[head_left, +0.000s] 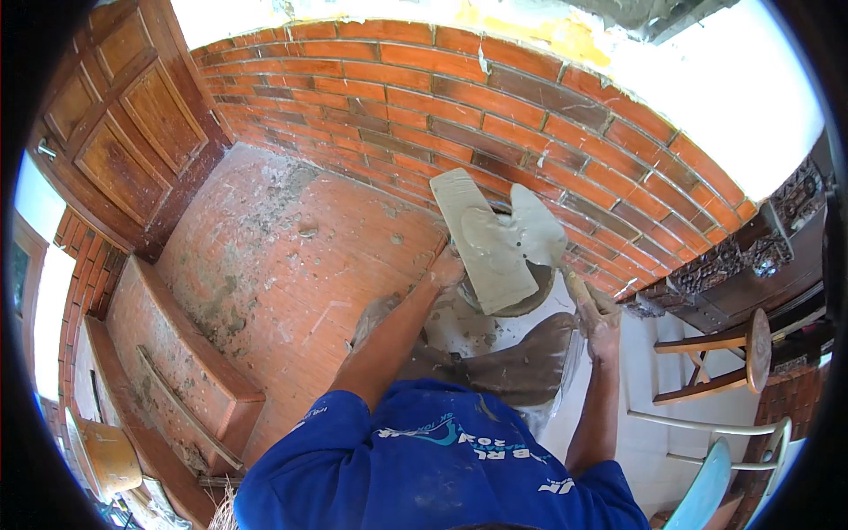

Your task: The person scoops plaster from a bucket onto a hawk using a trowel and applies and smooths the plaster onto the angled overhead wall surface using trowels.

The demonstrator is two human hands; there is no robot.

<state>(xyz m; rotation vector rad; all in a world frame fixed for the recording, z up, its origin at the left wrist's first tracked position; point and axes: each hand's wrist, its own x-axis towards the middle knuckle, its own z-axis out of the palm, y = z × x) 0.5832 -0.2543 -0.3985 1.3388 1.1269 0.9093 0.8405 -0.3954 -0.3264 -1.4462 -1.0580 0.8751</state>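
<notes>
My left hand (449, 267) is closed at the left edge of a long flat rectangular plastering float (499, 269), smeared with wet grey mortar; its handle is hidden. My right hand (599, 311) is closed, its fingers pointing up toward a mortar-coated trowel (536, 226). This blade is tilted against the float, and wet mortar spans the two. The trowel's handle is mostly hidden. Beneath both tools, between my knees, stands a round bucket (541, 287) with a grey-smeared inside, partly covered by the float.
A brick wall (397, 106) with white plaster above curves across the front. Mortar crumbs litter the reddish floor (291, 230). At left are a wooden door (124, 124), a step (194, 327) and a tan bucket (102, 455). A wooden stool (757, 351) and a chair (707, 486) stand right.
</notes>
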